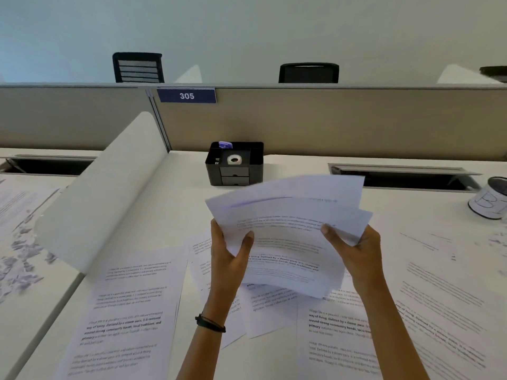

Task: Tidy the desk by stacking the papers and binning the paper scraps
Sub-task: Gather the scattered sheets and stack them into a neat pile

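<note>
Soft, even, cool light; shadows on the counter (189, 185) are faint. The raised sheaf of papers (288, 215) is motion-blurred, its print smeared. Loose sheets (452, 297) at the right edge look stretched and soft.

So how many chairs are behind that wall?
2 for sure: one black chair back left of the 305 sign, another chair back right of it, both rising above the partition. A dark shape at the far right edge may be a third, cut off.
</note>
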Demonstrator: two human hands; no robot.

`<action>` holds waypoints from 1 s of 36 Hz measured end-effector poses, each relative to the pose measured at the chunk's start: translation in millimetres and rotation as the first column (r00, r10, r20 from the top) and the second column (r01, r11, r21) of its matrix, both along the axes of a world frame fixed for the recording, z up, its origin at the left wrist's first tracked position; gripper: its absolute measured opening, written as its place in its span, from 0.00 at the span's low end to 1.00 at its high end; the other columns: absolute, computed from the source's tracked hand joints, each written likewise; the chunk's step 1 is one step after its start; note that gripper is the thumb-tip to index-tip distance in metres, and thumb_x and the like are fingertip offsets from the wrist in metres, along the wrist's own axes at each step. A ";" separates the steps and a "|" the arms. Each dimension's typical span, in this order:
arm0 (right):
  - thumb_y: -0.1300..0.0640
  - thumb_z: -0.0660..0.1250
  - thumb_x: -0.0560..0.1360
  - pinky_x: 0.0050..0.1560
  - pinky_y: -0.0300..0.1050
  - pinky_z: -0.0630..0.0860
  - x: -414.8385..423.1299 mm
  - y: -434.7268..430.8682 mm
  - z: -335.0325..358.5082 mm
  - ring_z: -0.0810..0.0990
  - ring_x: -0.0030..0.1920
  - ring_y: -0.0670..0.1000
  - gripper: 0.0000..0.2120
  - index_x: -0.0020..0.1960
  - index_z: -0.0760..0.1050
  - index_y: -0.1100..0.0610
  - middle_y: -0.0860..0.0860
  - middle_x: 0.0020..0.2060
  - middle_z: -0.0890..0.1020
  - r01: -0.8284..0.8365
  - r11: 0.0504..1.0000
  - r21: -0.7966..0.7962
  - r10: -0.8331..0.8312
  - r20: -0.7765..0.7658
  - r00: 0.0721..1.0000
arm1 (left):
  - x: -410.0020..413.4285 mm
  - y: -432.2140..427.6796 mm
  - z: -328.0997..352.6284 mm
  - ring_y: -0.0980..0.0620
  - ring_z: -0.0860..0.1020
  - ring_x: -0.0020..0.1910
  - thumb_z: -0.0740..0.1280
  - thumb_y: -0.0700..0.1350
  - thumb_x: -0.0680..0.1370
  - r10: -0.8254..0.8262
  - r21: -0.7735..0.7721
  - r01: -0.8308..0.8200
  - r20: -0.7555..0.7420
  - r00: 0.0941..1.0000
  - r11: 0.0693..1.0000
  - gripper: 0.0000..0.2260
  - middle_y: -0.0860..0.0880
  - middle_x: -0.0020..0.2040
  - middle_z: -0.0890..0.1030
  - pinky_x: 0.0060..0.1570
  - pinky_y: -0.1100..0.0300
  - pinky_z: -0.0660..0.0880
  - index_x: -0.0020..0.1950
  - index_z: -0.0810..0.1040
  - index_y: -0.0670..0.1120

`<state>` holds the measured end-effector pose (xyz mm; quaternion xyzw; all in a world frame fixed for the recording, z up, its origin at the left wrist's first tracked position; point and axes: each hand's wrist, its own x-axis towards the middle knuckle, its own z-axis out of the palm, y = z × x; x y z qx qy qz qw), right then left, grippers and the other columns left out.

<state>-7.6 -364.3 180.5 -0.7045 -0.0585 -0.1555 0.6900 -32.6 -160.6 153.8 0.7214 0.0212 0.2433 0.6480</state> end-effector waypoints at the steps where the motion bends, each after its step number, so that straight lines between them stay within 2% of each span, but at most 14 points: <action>1: 0.32 0.72 0.56 0.38 0.30 0.76 -0.6 0.1 -1.7 0.81 0.44 0.37 0.27 0.48 0.76 0.46 0.34 0.41 0.82 -0.006 1.000 0.009 0.006 -0.010 1.000 | 0.4 -0.3 -1.2 0.63 0.74 0.55 0.66 0.45 0.72 0.000 -0.003 0.000 -0.007 1.000 1.000 0.19 0.65 0.53 0.74 0.45 0.69 0.76 0.60 0.64 0.55; 3: 0.38 0.74 0.58 0.38 0.29 0.76 0.0 0.2 -9.0 0.81 0.43 0.36 0.22 0.47 0.76 0.46 0.34 0.39 0.82 -0.015 1.000 0.016 0.015 -0.040 0.999 | 1.7 -0.9 -4.0 0.65 0.74 0.54 0.66 0.46 0.71 -0.001 0.007 0.002 -0.022 1.000 1.000 0.20 0.60 0.55 0.73 0.44 0.70 0.75 0.61 0.64 0.54; 5: 0.53 0.74 0.63 0.37 0.28 0.75 1.9 -0.8 -18.5 0.80 0.42 0.35 0.13 0.46 0.76 0.47 0.33 0.38 0.82 -0.035 0.999 -0.011 0.034 -0.069 0.997 | 2.9 -1.8 -6.3 0.67 0.73 0.54 0.65 0.47 0.71 -0.002 0.023 0.003 -0.045 0.999 1.000 0.20 0.59 0.55 0.73 0.44 0.72 0.75 0.61 0.63 0.55; 8: 0.65 0.73 0.66 0.37 0.28 0.75 3.4 -1.5 -30.0 0.80 0.42 0.35 0.15 0.48 0.76 0.51 0.33 0.38 0.82 -0.056 0.997 -0.047 0.050 -0.125 0.991 | 4.0 -3.8 -9.8 0.65 0.74 0.55 0.65 0.47 0.71 0.002 0.054 0.002 -0.072 0.997 0.999 0.20 0.60 0.56 0.72 0.43 0.74 0.74 0.61 0.64 0.56; 11: 0.66 0.72 0.67 0.36 0.29 0.75 3.6 -1.5 -34.1 0.81 0.42 0.36 0.15 0.52 0.77 0.55 0.34 0.38 0.82 -0.050 0.998 -0.038 0.044 -0.155 0.987 | 4.4 -5.7 -11.3 0.58 0.75 0.54 0.65 0.47 0.71 0.009 0.068 -0.003 -0.089 0.996 0.998 0.19 0.61 0.56 0.71 0.42 0.74 0.74 0.59 0.64 0.57; 17: 0.65 0.72 0.67 0.35 0.29 0.75 4.6 0.0 -21.0 0.81 0.40 0.36 0.14 0.47 0.76 0.49 0.40 0.38 0.82 0.007 1.000 -0.007 -0.008 -0.105 0.994 | 4.3 -5.9 -6.2 0.51 0.77 0.54 0.64 0.47 0.72 0.001 0.045 0.001 -0.058 0.998 0.999 0.19 0.57 0.57 0.74 0.41 0.69 0.77 0.60 0.64 0.55; 19: 0.63 0.72 0.67 0.34 0.30 0.75 4.9 0.0 -14.5 0.81 0.40 0.40 0.13 0.48 0.77 0.51 0.43 0.41 0.81 0.017 1.000 0.022 -0.015 -0.091 0.996 | 4.3 -5.2 -2.5 0.50 0.77 0.54 0.65 0.47 0.72 0.005 0.043 -0.003 -0.039 0.999 0.999 0.18 0.57 0.57 0.74 0.41 0.66 0.78 0.60 0.64 0.55; 22: 0.56 0.72 0.64 0.36 0.31 0.76 7.7 -5.4 -10.2 0.81 0.43 0.43 0.13 0.47 0.77 0.48 0.41 0.39 0.83 -0.029 1.000 0.008 0.029 -0.071 0.997 | 5.5 -1.3 -3.6 0.54 0.77 0.55 0.65 0.47 0.72 -0.027 0.014 0.027 -0.045 0.999 1.000 0.20 0.58 0.57 0.74 0.44 0.64 0.79 0.61 0.63 0.57; 24: 0.51 0.74 0.62 0.40 0.33 0.77 10.1 -12.2 -11.2 0.82 0.46 0.41 0.16 0.49 0.77 0.47 0.38 0.41 0.83 -0.095 0.996 0.001 0.094 -0.115 0.989 | 7.4 2.3 -10.1 0.56 0.76 0.55 0.65 0.48 0.72 -0.051 0.025 0.054 -0.089 0.995 0.998 0.22 0.59 0.57 0.73 0.44 0.65 0.78 0.63 0.63 0.57; 27: 0.36 0.77 0.52 0.43 0.37 0.79 13.3 -25.3 -25.4 0.82 0.47 0.44 0.31 0.51 0.77 0.48 0.42 0.46 0.84 -0.166 0.986 0.023 0.167 -0.225 0.960 | 8.5 5.5 -26.4 0.58 0.76 0.54 0.66 0.50 0.71 -0.096 0.045 0.106 -0.187 0.978 0.993 0.21 0.60 0.57 0.72 0.44 0.66 0.78 0.62 0.63 0.56; 29: 0.33 0.77 0.48 0.45 0.40 0.79 12.7 -30.0 -35.8 0.82 0.48 0.46 0.36 0.52 0.78 0.48 0.44 0.46 0.84 -0.153 0.988 0.037 0.157 -0.273 0.949 | 7.8 5.2 -37.7 0.58 0.76 0.54 0.66 0.50 0.71 -0.114 0.040 0.127 -0.239 0.964 0.991 0.22 0.60 0.57 0.72 0.46 0.63 0.78 0.62 0.63 0.56; 32: 0.35 0.78 0.50 0.42 0.37 0.79 10.5 -27.9 -47.6 0.82 0.46 0.45 0.34 0.51 0.79 0.50 0.44 0.44 0.85 -0.125 0.991 0.040 0.132 -0.294 0.947 | 7.1 1.1 -48.1 0.58 0.75 0.55 0.68 0.46 0.74 -0.127 0.045 0.144 -0.263 0.956 0.989 0.22 0.60 0.57 0.72 0.46 0.64 0.77 0.62 0.62 0.57; 35: 0.54 0.76 0.63 0.43 0.34 0.78 9.1 -19.2 -54.9 0.82 0.42 0.39 0.20 0.53 0.78 0.54 0.39 0.38 0.84 -0.101 0.992 0.077 0.120 -0.318 0.941 | 6.8 -6.8 -49.1 0.61 0.76 0.53 0.67 0.43 0.75 -0.136 0.047 0.153 -0.259 0.956 0.987 0.21 0.59 0.57 0.73 0.44 0.66 0.78 0.62 0.63 0.57; 36: 0.55 0.76 0.63 0.45 0.36 0.78 7.9 -15.5 -55.2 0.81 0.41 0.37 0.17 0.51 0.78 0.52 0.38 0.37 0.84 -0.088 0.992 0.089 0.112 -0.319 0.941 | 6.6 -9.6 -48.0 0.64 0.76 0.53 0.66 0.43 0.75 -0.138 0.045 0.154 -0.254 0.957 0.987 0.21 0.59 0.57 0.73 0.43 0.67 0.78 0.62 0.62 0.58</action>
